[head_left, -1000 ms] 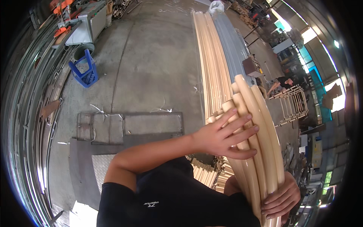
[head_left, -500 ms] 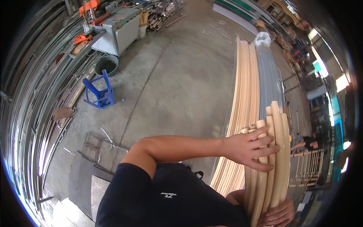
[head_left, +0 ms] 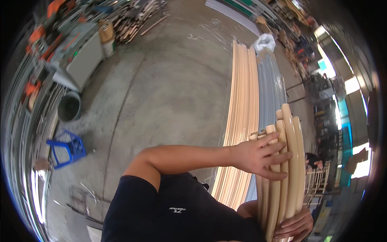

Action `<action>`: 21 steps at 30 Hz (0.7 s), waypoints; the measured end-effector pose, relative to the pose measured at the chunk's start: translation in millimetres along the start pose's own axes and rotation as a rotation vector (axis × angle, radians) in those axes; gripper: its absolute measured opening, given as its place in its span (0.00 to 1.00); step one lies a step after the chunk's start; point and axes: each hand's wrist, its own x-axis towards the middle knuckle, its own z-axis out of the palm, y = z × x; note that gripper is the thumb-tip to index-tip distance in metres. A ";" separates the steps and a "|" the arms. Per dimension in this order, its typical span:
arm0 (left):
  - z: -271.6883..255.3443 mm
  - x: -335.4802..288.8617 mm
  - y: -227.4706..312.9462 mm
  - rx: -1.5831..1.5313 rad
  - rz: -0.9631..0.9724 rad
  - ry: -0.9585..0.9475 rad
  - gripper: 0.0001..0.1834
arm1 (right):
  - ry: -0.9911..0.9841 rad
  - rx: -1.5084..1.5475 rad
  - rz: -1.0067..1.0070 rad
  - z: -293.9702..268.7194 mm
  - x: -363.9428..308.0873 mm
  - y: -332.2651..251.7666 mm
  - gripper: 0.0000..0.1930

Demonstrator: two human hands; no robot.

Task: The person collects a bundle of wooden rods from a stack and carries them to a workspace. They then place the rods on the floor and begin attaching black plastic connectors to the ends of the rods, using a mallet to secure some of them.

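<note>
A bundle of long, round cream tubes stands steeply tilted against my right side, its upper ends uneven. My left hand reaches across my body and grips the upper part, its fingers spread over the tubes. Lower down, my right hand is wrapped round the bundle, fingers curled over the front. The tubes' lower ends are hidden below the picture's edge.
Long pale strips and grey-blue wrapped lengths lie beside me on the right. Leftward are a blue plastic stool, a dark bucket and a grey machine. Another person is at the far right.
My view has turned to the right, so the stool, bucket and machine sit further left. Both hands keep their hold on the tubes.
</note>
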 end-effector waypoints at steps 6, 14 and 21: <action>80.5 -17.5 -200.0 -0.110 -0.011 -0.104 0.29 | 0.128 -0.143 0.025 -151.4 -62.7 117.2 0.21; 224.6 -70.5 -494.3 -0.148 0.088 -0.135 0.29 | 0.187 -0.232 0.041 -367.4 -171.3 293.5 0.19; 301.0 -57.7 -751.5 0.009 0.048 -0.052 0.29 | 0.019 0.029 -0.127 -619.5 -182.4 486.7 0.16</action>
